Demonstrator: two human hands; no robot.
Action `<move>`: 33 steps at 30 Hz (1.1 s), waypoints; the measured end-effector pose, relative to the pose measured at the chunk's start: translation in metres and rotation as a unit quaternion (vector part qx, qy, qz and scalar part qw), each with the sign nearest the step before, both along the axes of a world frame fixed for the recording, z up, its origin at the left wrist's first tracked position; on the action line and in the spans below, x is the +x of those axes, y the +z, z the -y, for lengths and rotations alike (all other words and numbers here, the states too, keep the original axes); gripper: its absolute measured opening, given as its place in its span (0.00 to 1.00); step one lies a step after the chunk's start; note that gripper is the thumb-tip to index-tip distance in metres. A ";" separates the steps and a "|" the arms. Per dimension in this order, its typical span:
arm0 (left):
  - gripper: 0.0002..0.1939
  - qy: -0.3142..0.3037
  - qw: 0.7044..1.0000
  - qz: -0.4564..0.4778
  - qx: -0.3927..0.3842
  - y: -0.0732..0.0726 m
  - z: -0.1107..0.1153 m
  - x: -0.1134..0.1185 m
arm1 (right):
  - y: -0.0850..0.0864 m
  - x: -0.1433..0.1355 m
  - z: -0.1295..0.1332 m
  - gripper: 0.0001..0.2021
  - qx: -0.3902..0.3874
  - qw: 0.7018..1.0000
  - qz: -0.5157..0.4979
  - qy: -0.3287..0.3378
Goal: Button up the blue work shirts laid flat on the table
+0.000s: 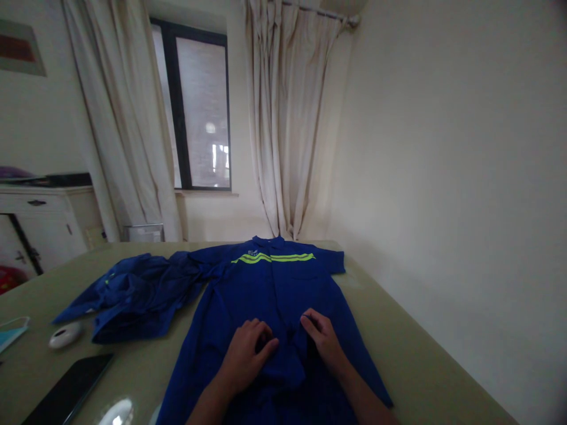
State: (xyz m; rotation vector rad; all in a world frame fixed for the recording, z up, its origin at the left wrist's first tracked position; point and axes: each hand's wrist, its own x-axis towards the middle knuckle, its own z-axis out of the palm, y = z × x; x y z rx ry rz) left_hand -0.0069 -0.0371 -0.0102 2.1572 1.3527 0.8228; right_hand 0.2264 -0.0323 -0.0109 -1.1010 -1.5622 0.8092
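A blue short-sleeved garment [254,283] with yellow-green chest stripes lies spread face up, its collar at the far end. My left hand [248,353] rests on the lower front, fingers curled and thumb apart from them; no cloth shows between them. To its right, my right hand [322,339] pinches a fold of the garment's front between thumb and fingers and lifts it slightly.
Left of the garment, a crumpled blue garment [137,295] lies on the greenish table [398,354]. Nearer are a white oval object [65,335], a black phone [68,389] and a face mask [12,336]. A wall borders the table's right side.
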 end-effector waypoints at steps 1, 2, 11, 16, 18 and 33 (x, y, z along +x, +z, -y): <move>0.18 -0.012 0.999 -0.028 0.011 0.000 0.003 0.001 | 0.003 0.000 0.003 0.24 0.003 1.000 0.008 0.028; 0.17 -0.026 0.998 -0.053 0.015 0.000 0.007 0.002 | 0.006 0.000 0.006 0.25 0.008 0.998 0.022 0.062; 0.21 -0.017 0.992 -0.122 -0.041 0.001 0.014 0.021 | 0.026 -0.020 -0.021 0.13 -0.056 0.959 0.277 -0.022; 0.21 0.062 0.975 -0.196 -0.083 0.009 -0.006 0.037 | 0.014 -0.036 -0.029 0.08 -0.112 0.930 0.349 -0.030; 0.22 0.087 0.968 -0.221 -0.086 0.010 -0.012 0.044 | 0.007 -0.036 -0.026 0.10 -0.106 0.939 0.325 -0.033; 0.20 0.110 0.973 -0.200 0.037 -0.009 -0.039 0.036 | -0.010 -0.040 -0.026 0.06 -0.044 0.990 0.121 -0.055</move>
